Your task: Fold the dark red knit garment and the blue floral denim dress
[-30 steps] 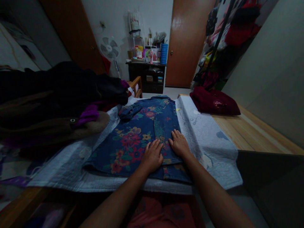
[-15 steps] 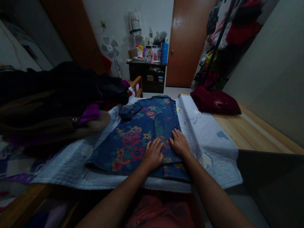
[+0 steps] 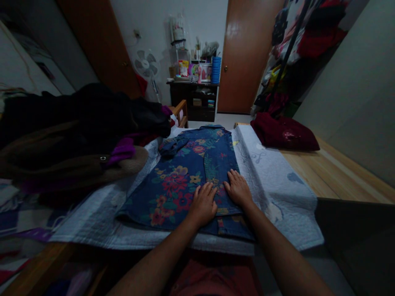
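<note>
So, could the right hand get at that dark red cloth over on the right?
Probably yes, with a forward stretch: the right hand lies flat on the floral garment, and only low, pale quilted fabric seems to lie between it and the dark red cloth.

My bare left forearm [image 3: 157, 263] rising from seven o'clock, my bare right forearm [image 3: 277, 250] from between four and five, my left hand [image 3: 203, 205] palm down at six, fingers [image 3: 206, 191] toward one, my right hand [image 3: 239, 189] palm down at four, fingers toward eleven, both flattened
</note>
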Demonstrator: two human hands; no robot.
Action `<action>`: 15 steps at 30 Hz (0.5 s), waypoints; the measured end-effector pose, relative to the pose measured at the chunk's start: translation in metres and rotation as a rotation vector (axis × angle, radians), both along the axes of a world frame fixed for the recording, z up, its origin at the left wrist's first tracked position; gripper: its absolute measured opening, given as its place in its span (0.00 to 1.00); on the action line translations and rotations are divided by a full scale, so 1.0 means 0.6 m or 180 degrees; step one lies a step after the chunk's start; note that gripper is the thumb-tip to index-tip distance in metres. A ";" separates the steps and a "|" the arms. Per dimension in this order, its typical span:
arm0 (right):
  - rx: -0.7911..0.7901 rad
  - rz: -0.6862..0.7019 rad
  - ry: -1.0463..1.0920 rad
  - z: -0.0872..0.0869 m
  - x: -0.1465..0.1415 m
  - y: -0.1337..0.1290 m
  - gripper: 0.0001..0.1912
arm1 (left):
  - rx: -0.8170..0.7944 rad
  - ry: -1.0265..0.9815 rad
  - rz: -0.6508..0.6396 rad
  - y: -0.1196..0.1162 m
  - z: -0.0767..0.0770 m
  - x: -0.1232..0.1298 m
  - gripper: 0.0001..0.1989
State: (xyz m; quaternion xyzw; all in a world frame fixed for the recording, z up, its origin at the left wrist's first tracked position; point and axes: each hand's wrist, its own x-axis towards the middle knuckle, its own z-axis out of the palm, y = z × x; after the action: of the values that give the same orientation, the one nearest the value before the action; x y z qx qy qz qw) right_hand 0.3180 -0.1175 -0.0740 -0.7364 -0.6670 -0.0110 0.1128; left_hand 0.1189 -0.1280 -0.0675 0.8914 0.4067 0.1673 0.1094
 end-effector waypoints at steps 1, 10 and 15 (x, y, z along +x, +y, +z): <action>0.0003 0.0001 -0.0009 0.000 0.000 0.000 0.30 | 0.0002 0.0001 0.0001 0.000 0.000 0.000 0.27; -0.0027 0.0006 -0.0005 0.005 -0.002 -0.001 0.30 | -0.0017 -0.0007 0.0016 -0.002 0.001 0.001 0.27; -0.0023 0.0003 -0.0050 0.002 -0.001 0.000 0.30 | -0.0023 -0.0005 0.0013 -0.002 0.003 0.001 0.27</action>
State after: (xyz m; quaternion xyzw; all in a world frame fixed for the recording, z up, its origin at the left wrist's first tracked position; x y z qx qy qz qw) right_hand 0.3176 -0.1174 -0.0728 -0.7364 -0.6683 -0.0144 0.1049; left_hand 0.1194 -0.1293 -0.0659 0.8901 0.4090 0.1668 0.1127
